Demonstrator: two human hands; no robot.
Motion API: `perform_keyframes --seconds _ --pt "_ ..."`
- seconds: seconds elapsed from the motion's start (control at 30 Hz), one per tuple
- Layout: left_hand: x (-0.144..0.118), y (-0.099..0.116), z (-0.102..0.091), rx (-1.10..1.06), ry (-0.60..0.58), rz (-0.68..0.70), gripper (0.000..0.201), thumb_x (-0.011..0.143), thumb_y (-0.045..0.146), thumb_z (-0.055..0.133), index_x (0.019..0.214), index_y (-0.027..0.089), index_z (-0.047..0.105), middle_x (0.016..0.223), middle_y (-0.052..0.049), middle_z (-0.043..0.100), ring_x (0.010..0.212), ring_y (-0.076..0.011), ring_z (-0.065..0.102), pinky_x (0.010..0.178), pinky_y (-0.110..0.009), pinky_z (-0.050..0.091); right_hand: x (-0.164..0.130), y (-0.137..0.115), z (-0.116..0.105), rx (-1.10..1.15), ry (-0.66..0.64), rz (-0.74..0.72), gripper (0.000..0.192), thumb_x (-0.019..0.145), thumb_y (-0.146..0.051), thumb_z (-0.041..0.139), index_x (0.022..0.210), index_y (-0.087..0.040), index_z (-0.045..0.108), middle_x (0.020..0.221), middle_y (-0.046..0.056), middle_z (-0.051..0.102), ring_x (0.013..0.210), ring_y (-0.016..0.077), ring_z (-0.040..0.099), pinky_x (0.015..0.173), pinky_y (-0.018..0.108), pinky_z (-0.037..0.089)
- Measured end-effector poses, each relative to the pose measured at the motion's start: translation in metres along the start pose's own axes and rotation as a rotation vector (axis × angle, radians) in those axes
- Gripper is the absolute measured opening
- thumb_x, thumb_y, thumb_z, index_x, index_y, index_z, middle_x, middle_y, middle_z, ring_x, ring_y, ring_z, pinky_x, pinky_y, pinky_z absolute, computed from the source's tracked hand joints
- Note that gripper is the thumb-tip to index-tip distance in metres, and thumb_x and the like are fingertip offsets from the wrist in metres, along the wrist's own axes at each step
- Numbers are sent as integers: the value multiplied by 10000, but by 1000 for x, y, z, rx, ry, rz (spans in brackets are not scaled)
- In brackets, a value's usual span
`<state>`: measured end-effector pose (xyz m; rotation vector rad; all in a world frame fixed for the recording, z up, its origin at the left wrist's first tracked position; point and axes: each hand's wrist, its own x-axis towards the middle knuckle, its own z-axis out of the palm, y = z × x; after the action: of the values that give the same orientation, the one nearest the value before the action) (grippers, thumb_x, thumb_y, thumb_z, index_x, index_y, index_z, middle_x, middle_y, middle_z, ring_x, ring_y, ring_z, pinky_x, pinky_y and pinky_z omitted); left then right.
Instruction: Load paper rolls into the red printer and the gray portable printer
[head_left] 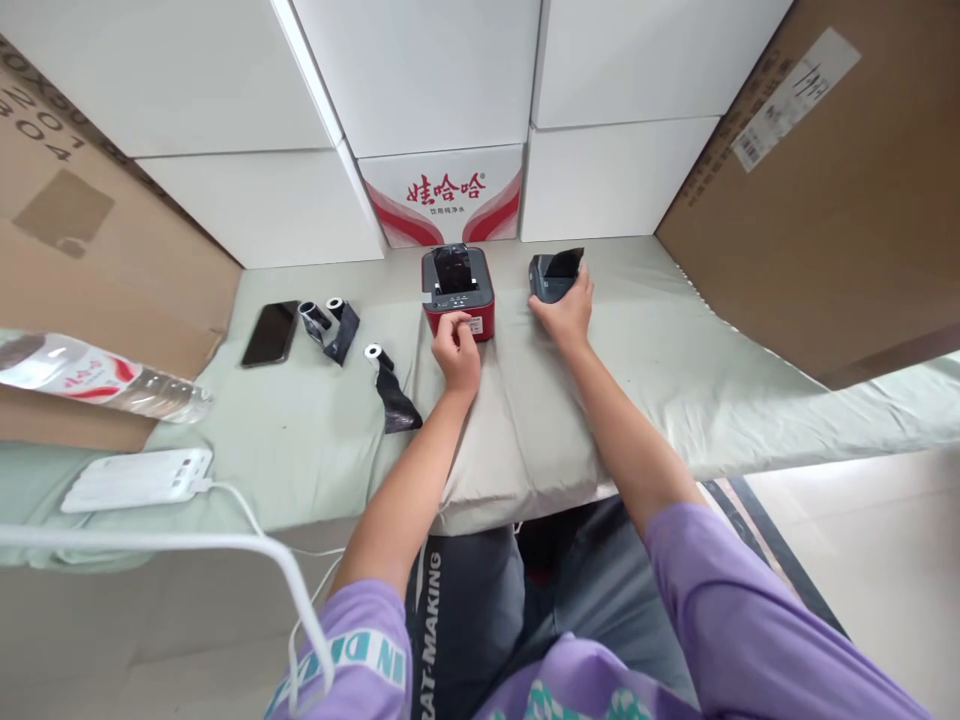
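A small red label printer [486, 318] with a dark top sits mid-surface, and a piece of black film [452, 268] stands up out of its top. Against its front face rests my left hand [457, 352], fingers curled closed; whether anything is inside them is hidden. To the right of the printer, my right hand [568, 310] has thumb and fingers around a dark grey box-like part [546, 284], which appears to be on the cloth. Black film [564, 263] also sticks up from that part. Left of the printer lies a black ribbon roll [381, 357] with its loose end trailing.
Further left are two more ribbon rolls [327, 318], a phone [270, 334], a water bottle [97, 375] and a white power bank [139, 479] with a cable. White boxes [442, 80] stand behind; cardboard boxes [832, 210] flank both sides. A white bar [225, 541] crosses the lower left.
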<state>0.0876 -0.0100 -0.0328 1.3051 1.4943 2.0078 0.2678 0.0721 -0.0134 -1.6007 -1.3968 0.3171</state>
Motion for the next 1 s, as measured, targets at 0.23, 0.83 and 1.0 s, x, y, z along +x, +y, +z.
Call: perform_keyframes --seconds 0.23,0.83,1.0 --pt "20 0 -19 194 168 38 241 914 248 591 1153 218 591 1138 -102 575 1191 -261 523 1156 -412 364 14 26 31 29 32 -25 1086 644 -311 779 1576 -96 264 1506 273 441 1469 430 401 1240 662 300" --pt "54 -36 -11 -286 -3 -299 430 962 446 437 1250 213 656 1340 -88 693 1296 -176 645 1078 -295 516 -51 -35 59 433 -507 -348 1192 708 -699 777 1608 -143 230 1641 241 385 1534 375 382 1288 553 295" --pt "36 2 -20 -191 -15 -198 408 942 397 465 1201 207 715 1183 -61 754 1224 -197 681 988 -284 559 -65 -49 24 467 -445 -407 1051 749 -613 807 1574 -168 331 1565 213 495 1466 377 474 1250 532 366"
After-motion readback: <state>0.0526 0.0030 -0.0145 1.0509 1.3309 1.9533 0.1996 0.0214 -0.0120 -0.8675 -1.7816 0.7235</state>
